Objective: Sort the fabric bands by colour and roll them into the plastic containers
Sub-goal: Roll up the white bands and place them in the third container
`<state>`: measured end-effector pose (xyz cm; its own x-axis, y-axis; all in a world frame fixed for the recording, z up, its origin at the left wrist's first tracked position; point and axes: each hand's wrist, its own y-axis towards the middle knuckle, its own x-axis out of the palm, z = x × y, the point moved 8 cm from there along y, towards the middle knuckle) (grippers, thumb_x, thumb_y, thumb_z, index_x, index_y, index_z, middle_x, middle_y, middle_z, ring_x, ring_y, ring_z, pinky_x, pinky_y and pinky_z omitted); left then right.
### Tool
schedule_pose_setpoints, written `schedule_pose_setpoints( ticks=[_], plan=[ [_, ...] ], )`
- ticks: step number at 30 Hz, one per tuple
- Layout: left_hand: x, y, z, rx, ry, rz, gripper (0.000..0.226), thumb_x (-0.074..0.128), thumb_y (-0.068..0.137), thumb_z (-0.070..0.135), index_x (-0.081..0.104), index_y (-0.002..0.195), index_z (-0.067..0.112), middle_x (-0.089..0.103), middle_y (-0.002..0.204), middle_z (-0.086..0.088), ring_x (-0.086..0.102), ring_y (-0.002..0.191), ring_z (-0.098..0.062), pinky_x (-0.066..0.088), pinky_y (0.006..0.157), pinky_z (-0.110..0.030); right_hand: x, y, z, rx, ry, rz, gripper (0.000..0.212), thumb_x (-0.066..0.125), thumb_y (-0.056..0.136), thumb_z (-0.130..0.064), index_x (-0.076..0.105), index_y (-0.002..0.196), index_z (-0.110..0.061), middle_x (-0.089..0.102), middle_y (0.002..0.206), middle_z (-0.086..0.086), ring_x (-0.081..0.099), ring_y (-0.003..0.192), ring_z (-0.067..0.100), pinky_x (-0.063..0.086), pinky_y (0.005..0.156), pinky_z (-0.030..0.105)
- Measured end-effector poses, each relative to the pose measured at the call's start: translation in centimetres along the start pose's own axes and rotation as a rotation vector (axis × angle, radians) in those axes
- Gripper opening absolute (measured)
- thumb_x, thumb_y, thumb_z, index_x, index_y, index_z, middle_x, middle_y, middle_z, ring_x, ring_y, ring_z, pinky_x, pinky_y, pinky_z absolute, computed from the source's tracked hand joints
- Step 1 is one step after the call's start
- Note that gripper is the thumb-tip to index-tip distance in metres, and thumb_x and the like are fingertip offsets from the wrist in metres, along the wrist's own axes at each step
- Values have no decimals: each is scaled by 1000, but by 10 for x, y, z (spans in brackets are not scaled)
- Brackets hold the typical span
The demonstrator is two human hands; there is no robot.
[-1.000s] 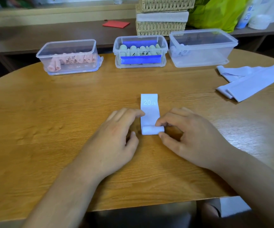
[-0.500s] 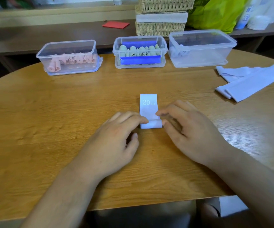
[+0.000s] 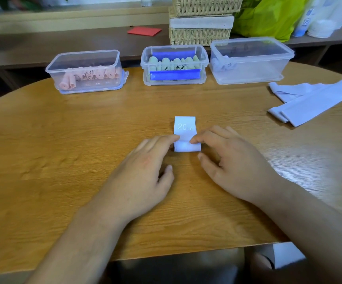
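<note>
Band position: the lavender band [image 3: 184, 128] lies mid-table [image 3: 43, 140], with its rolled near end at 1 o'clock from the left hand [image 3: 145, 171] and 11 o'clock from the right hand [image 3: 233, 167].
Left hand: fingers nearly straight, index tip touching the roll's left end, gripping nothing.
Right hand: fingers loosely bent, index tip pressing the roll's right top, thumb just short of it.
Band look: pale lavender, with a flat tail printed "20 LB" running toward 12 o'clock from a tight roll.
Loose bands [image 3: 309, 99]: same colour, at 2 o'clock.
</note>
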<state>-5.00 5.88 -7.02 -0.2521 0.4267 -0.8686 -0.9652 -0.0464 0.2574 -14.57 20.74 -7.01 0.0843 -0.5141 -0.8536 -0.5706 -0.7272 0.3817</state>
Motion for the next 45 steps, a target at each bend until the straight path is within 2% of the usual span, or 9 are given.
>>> schedule_pose_setpoints(
  ticks=[6, 11, 15, 19, 22, 27, 32, 37, 45],
  plan=[
    [0, 0, 1, 6, 1, 0, 61, 62, 97, 18, 43, 154, 26, 51, 146, 15, 44, 136, -7, 36, 113, -24, 4, 9, 2, 25, -27, 13, 23, 66, 98, -31, 63, 121, -32, 61, 111, -16, 56, 99, 17, 53, 85, 46],
    [-4, 0, 4, 27, -25, 37, 56, 63, 96, 14, 49, 149, 27, 51, 143, 17, 46, 130, -5, 38, 107, -20, -1, 7, 1, 36, 59, 34, 17, 62, 95, -35, 65, 112, -33, 57, 98, -22, 57, 96, 14, 52, 85, 47],
    [-10, -2, 9, 73, -51, 76, 43, 64, 95, 10, 59, 134, 25, 58, 130, 15, 53, 121, -9, 47, 95, -26, -2, -4, -6, 12, 71, -10, 17, 59, 88, -41, 61, 105, -37, 56, 95, -25, 56, 95, 10, 51, 83, 45],
    [-10, -3, 17, 150, -51, 66, 33, 63, 92, 8, 63, 122, 23, 61, 121, 13, 57, 114, -17, 48, 97, -40, -2, -6, -6, 7, 50, -18, 18, 60, 89, -41, 63, 106, -35, 57, 97, -22, 54, 95, 12, 51, 83, 43],
    [-6, -3, 18, 169, -40, 29, 30, 60, 93, 13, 64, 121, 25, 60, 122, 15, 57, 118, -16, 49, 97, -43, -2, -5, -3, 29, 58, -8, 19, 58, 90, -41, 64, 107, -34, 57, 99, -21, 54, 97, 11, 51, 85, 43],
    [-2, -2, 14, 155, -23, 5, 32, 60, 94, 17, 63, 124, 28, 58, 129, 18, 54, 125, -12, 48, 102, -42, 0, -3, 1, 43, 41, 4, 21, 55, 95, -41, 68, 109, -32, 58, 104, -19, 53, 97, 13, 51, 87, 42],
    [3, -1, 10, 114, 21, -38, 43, 60, 96, 21, 57, 138, 30, 50, 143, 22, 50, 130, -11, 47, 106, -43, -4, -5, 3, 58, 30, 57, 31, 54, 101, -42, 70, 123, -28, 61, 114, -14, 57, 104, 17, 52, 92, 43],
    [6, 0, 7, 94, 52, -62, 53, 53, 98, 30, 49, 151, 34, 43, 154, 25, 44, 139, -7, 44, 112, -42, -8, -4, -7, -31, 6, 61, 18, 59, 97, -28, 69, 112, -28, 60, 110, -14, 54, 99, 16, 50, 87, 44],
    [5, 0, 5, 79, 38, -41, 56, 61, 98, 23, 46, 153, 27, 40, 158, 18, 39, 145, -8, 41, 116, -40, -5, -2, -2, -3, -17, 48, 28, 57, 92, -22, 65, 118, -28, 60, 113, -16, 52, 103, 16, 51, 88, 45]
  ],
)
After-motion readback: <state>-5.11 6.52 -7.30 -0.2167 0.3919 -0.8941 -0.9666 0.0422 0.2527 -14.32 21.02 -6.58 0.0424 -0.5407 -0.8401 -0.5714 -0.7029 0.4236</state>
